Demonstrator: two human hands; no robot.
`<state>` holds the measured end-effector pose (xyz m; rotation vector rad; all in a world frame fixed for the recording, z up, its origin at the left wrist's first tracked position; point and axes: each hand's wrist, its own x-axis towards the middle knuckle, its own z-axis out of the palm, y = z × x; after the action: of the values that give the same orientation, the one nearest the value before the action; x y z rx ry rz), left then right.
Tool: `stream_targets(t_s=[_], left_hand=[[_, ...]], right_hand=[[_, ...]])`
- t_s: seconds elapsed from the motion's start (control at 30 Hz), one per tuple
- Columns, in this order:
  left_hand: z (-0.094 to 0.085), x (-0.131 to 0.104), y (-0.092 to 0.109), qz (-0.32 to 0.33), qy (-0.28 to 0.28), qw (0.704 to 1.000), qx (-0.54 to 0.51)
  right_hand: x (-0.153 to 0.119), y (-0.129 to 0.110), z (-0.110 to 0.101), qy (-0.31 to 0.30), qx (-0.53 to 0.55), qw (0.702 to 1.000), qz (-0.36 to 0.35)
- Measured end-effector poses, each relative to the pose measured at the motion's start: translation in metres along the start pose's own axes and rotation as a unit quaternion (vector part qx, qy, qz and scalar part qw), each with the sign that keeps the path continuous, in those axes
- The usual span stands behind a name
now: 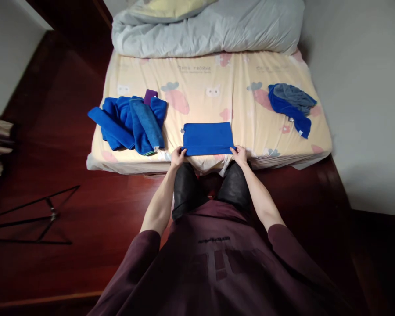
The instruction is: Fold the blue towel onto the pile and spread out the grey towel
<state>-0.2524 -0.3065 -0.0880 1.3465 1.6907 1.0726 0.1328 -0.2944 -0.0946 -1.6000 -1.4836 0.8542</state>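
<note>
On bed (pixel 204 103), left hand (pixel 177 157) and right hand (pixel 239 156) pinch near corners of flat blue cloth (pixel 208 135); heaped cloths (pixel 118 123) lie left, crumpled cloths (pixel 291 103) right.

There were two hands, one left hand (pixel 177 156) and one right hand (pixel 238 155), and one folded cloth (pixel 208 135) between them. Heaps of cloth numbered two: one left heap (pixel 113 127) and one right heap (pixel 289 103). The left heap held several pieces, their exact number hidden by overlap, with one purple piece (pixel 150 96) among them. Whether the right heap was one cloth or two could not be told. Beyond these, there was one bed (pixel 204 109), one quilt (pixel 207 37), one shirt (pixel 213 274), and one black stand (pixel 53 216).
</note>
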Motion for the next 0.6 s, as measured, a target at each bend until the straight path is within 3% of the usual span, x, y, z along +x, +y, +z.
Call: stream_targets(t_s=[0.43,0.6], left_hand=[[-0.001,0.002,-0.021,-0.026,0.031,0.999,-0.021],[0.002,0.003,-0.027,-0.032,0.045,0.998,-0.024]], right_hand=[[0.004,-0.008,0.0,0.054,0.0,0.998,0.025],[0.003,-0.002,0.001,0.045,0.006,0.999,0.016]])
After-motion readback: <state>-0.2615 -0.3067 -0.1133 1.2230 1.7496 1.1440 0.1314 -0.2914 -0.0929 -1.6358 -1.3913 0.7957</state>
